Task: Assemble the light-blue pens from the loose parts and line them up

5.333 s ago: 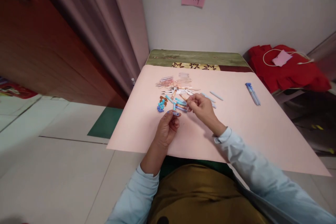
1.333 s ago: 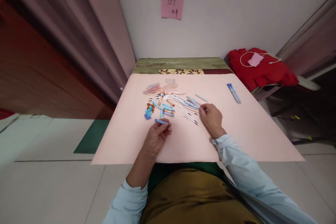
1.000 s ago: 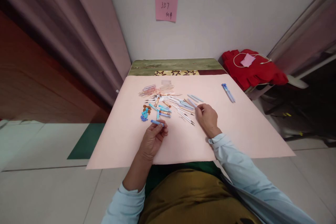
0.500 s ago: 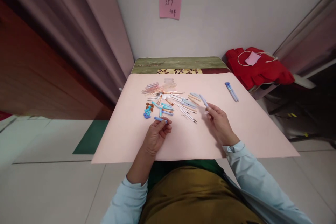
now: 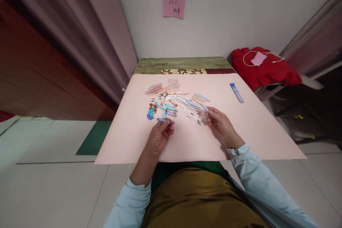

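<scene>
My left hand [image 5: 162, 132] pinches a short blue pen barrel [image 5: 161, 119] above the front of the pink sheet. In my right hand [image 5: 219, 123], held between thumb and fingers, is a light blue pen barrel [image 5: 205, 107] pointing up to the left. Just beyond the left hand lie blue and brown patterned barrels [image 5: 171, 108] and a cluster of small brown, turquoise and blue caps [image 5: 151, 111]. White pen refills [image 5: 191, 117] with dark tips are spread between the hands. Several pale blue and beige barrels [image 5: 199, 98] rest beyond the right hand.
Clear plastic pieces [image 5: 172, 84] are heaped toward the back left of the pink sheet [image 5: 120, 135]. Assembled-looking blue pens [image 5: 236, 93] lie at the right. A red cloth [image 5: 267, 73] with a white cable sits beyond the table's right edge.
My right hand has lowered its pale barrel and tilted it flatter, bringing it slightly left and nearer. My left hand stays almost where it was, still gripping the blue barrel.
</scene>
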The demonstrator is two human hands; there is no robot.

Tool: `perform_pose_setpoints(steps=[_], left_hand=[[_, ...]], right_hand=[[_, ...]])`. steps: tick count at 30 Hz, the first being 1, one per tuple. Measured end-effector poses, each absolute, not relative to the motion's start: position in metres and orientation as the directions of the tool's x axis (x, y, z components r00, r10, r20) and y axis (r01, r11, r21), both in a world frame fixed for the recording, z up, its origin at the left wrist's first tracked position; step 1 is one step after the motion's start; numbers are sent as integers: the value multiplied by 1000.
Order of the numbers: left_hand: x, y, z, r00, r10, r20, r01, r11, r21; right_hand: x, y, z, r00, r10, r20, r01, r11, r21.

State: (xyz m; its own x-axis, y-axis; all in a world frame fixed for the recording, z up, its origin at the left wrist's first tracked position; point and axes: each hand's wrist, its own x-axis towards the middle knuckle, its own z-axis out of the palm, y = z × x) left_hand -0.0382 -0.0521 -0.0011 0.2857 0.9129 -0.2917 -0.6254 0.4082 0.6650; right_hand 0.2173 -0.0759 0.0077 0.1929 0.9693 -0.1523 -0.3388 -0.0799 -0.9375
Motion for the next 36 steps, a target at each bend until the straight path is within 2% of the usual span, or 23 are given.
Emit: perform_pose_setpoints(steps=[2, 4, 7, 10, 14, 18, 21, 25, 30, 36], left_hand=[[-38, -52, -1, 285, 913, -291, -628, 408, 663], [-38, -52, -2, 288, 914, -285, -630, 405, 663], [-39, -51, -2, 289, 915, -281, -628, 403, 666], [-39, -51, -2, 289, 913, -287, -624, 407, 667], [-39, -51, 0, 288, 911, -295, -623, 413, 664], [-38, -50, 0, 290, 911, -293, -619, 412, 669], [-38, -49, -1, 290, 912, -291, -618, 411, 670], [-39, -49, -1, 289, 913, -289, -620, 408, 670], [-39, -49, 0, 291, 914, -283, -618, 406, 673], [-40, -48, -4, 299, 914, -274, -618, 404, 674]], right_hand=[[216, -77, 9, 184, 971, -154, -341, -84, -936], [215, -80, 11, 179, 974, -138, -233, -94, -968], [214, -83, 12, 226, 973, -52, 200, -98, -975], [208, -84, 13, 254, 967, 34, 617, -135, -776], [194, -83, 8, 268, 961, 69, 827, -193, -527], [183, -82, 4, 257, 964, 69, 911, -218, -350], [180, -78, 9, 290, 956, 33, 914, -267, -306], [184, -67, 16, 327, 944, -47, 877, -322, -355], [192, -57, 19, 283, 946, -158, 846, -324, -423], [190, -65, 24, 330, 943, -33, 797, -297, -526]])
